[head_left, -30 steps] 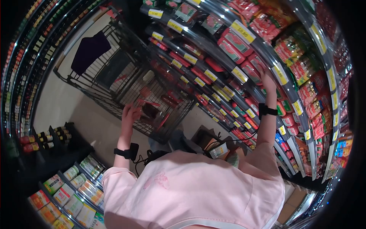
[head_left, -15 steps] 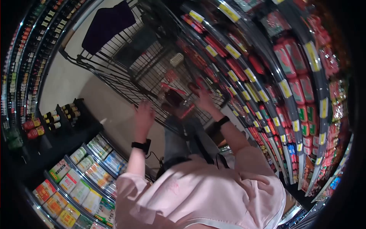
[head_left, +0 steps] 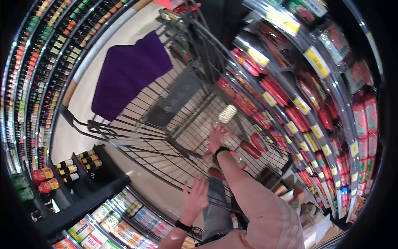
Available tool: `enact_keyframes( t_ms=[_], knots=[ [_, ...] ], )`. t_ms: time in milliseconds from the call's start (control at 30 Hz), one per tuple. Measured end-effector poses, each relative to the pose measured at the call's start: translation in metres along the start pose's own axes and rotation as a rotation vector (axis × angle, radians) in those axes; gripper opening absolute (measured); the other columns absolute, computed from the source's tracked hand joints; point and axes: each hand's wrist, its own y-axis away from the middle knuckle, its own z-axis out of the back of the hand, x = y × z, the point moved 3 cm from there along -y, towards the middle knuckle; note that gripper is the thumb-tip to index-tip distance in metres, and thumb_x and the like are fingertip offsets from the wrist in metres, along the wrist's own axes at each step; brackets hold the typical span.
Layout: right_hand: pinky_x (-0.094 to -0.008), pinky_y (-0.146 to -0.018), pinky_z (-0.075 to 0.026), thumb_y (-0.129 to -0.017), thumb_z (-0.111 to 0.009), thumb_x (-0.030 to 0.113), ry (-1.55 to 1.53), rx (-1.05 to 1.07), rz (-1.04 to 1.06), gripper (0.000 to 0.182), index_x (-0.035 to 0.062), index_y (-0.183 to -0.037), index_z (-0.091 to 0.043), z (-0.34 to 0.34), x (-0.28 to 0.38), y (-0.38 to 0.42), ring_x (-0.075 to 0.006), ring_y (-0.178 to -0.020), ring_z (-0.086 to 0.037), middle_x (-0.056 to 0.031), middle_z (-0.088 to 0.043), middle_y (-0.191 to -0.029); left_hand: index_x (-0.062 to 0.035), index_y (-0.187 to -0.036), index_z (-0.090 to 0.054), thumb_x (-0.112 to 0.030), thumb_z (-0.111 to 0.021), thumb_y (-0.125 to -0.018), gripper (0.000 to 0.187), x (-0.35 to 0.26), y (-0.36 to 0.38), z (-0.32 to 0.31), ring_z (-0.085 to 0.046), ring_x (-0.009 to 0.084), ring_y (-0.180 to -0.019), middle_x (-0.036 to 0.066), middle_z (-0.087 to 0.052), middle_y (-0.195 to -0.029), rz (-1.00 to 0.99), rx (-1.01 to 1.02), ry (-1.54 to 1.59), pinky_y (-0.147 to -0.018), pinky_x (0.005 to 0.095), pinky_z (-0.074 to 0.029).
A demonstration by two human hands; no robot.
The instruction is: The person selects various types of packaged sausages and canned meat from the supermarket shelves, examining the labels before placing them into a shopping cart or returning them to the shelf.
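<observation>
My right hand [head_left: 215, 136], with a black wristband, reaches down inside a black wire shopping cart [head_left: 103, 128]. It is close to a pale ribbed packet [head_left: 227, 113] on the cart's floor, and red sausage-like packs [head_left: 251, 149] lie just right of my wrist. Whether the fingers hold anything is hidden by the angle. My left hand [head_left: 195, 197] hovers with its fingers spread near the cart's near rim, holding nothing. A purple cloth [head_left: 128, 74] lies in the far end of the cart.
Shelves of red packaged goods with yellow price tags [head_left: 317, 62] run close along the right of the cart. Bottles [head_left: 68, 170] and jars [head_left: 112, 213] fill low shelves at the lower left. Across the pale aisle floor [head_left: 70, 137] stand rows of bottles.
My right hand left the shelf on the right, crossed to the cart and now reaches deep inside it. My left hand came off the cart rim and opened. The view swung nearer over the cart.
</observation>
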Motion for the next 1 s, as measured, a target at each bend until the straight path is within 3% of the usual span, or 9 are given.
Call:
enact_keyframes(
  t_ms=[67, 233, 333, 400, 500, 567, 767, 833, 1000],
  knots=[
    [-0.0612, -0.074, -0.042, -0.073, -0.062, 0.025, 0.307, 0.006, -0.054, 0.062, 0.0199, -0.127, -0.032, -0.027, 0.005, -0.02, -0.0449, -0.11, -0.039, -0.0229, -0.03, -0.128, -0.0144, -0.105, -0.058, -0.019, -0.052, -0.067, 0.039, 0.0, 0.0, 0.001, -0.033, 0.0161, -0.124, 0.003, -0.043, -0.129, 0.015, -0.019, -0.031, -0.096, 0.0495, -0.019],
    [-0.0612, -0.067, -0.045, -0.076, -0.053, 0.015, 0.197, 0.077, 0.039, 0.036, 0.0144, -0.112, -0.044, -0.023, -0.008, -0.011, -0.0468, -0.103, -0.045, -0.0229, -0.039, -0.12, -0.0178, -0.099, -0.059, -0.02, -0.056, -0.064, 0.035, 0.001, 0.002, -0.005, -0.033, 0.0169, -0.123, 0.0, -0.043, -0.128, 0.005, -0.03, -0.007, -0.096, 0.0506, -0.018],
    [-0.0538, -0.072, -0.047, -0.074, -0.055, 0.011, 0.018, -0.151, 0.048, 0.036, 0.0131, -0.108, -0.047, -0.003, -0.031, 0.015, -0.0433, -0.102, -0.049, -0.0208, -0.045, -0.113, -0.0159, -0.097, -0.061, -0.02, -0.057, -0.063, 0.034, 0.001, 0.001, -0.002, -0.033, 0.02, -0.122, 0.003, -0.045, -0.126, -0.032, -0.073, -0.012, -0.096, 0.051, -0.018],
    [-0.0393, -0.079, -0.048, -0.07, -0.057, 0.006, -0.285, -0.067, 0.343, 0.037, 0.0106, -0.106, -0.051, 0.013, -0.048, 0.025, -0.0352, -0.102, -0.052, -0.0161, -0.05, -0.11, -0.015, -0.096, -0.061, -0.02, -0.057, -0.063, 0.034, -0.001, -0.001, -0.003, -0.033, 0.0211, -0.122, 0.003, -0.046, -0.125, -0.041, -0.109, -0.017, -0.096, 0.0513, -0.018],
    [-0.0287, -0.082, -0.046, -0.07, -0.055, 0.001, -0.854, 0.06, 0.363, 0.039, 0.0082, -0.108, -0.053, 0.069, -0.088, 0.059, -0.028, -0.104, -0.053, -0.0117, -0.053, -0.109, -0.0131, -0.093, -0.062, -0.02, -0.056, -0.065, 0.03, -0.002, 0.004, -0.004, -0.034, 0.0225, -0.122, 0.005, -0.048, -0.123, -0.037, -0.095, -0.022, -0.096, 0.0524, -0.017],
    [-0.0295, -0.083, -0.046, -0.071, -0.051, -0.002, -0.861, 0.01, 0.391, 0.042, 0.0068, -0.112, -0.051, 0.107, -0.11, 0.079, -0.0268, -0.103, -0.053, -0.0106, -0.053, -0.111, -0.0124, -0.093, -0.062, -0.02, -0.055, -0.067, 0.028, 0.001, 0.006, -0.01, -0.034, 0.0231, -0.122, 0.005, -0.049, -0.121, -0.011, -0.092, -0.003, -0.097, 0.0528, -0.016],
    [-0.0327, -0.083, -0.045, -0.076, -0.058, 0.002, -0.983, -0.565, 0.35, 0.034, 0.005, -0.109, -0.052, 0.327, -0.2, 0.193, -0.0269, -0.103, -0.054, -0.0132, -0.055, -0.111, -0.0123, -0.092, -0.063, -0.018, -0.054, -0.069, 0.025, 0.001, 0.006, -0.011, -0.034, 0.0234, -0.121, 0.005, -0.05, -0.12, 0.001, -0.043, -0.058, -0.099, 0.0524, -0.016],
    [-0.0331, -0.084, -0.045, -0.077, -0.057, 0.0, -0.527, -0.874, 0.505, 0.035, 0.0056, -0.11, -0.052, 0.361, -0.248, 0.197, -0.0269, -0.103, -0.054, -0.0134, -0.055, -0.111, -0.0111, -0.088, -0.063, -0.019, -0.054, -0.069, 0.023, 0.0, 0.005, -0.01, -0.035, 0.0233, -0.12, 0.005, -0.051, -0.119, -0.015, -0.099, -0.022, -0.099, 0.0515, -0.017],
    [-0.0337, -0.084, -0.043, -0.075, -0.058, -0.002, -0.554, -1.231, 0.542, 0.021, -0.0014, -0.096, -0.054, 0.464, -0.308, 0.203, -0.0299, -0.104, -0.053, -0.0172, -0.055, -0.11, -0.0095, -0.084, -0.062, -0.018, -0.053, -0.068, 0.02, -0.002, 0.006, 0.002, -0.036, 0.0232, -0.119, 0.007, -0.052, -0.117, -0.005, -0.115, 0.034, -0.099, 0.0501, -0.018]
  ],
)
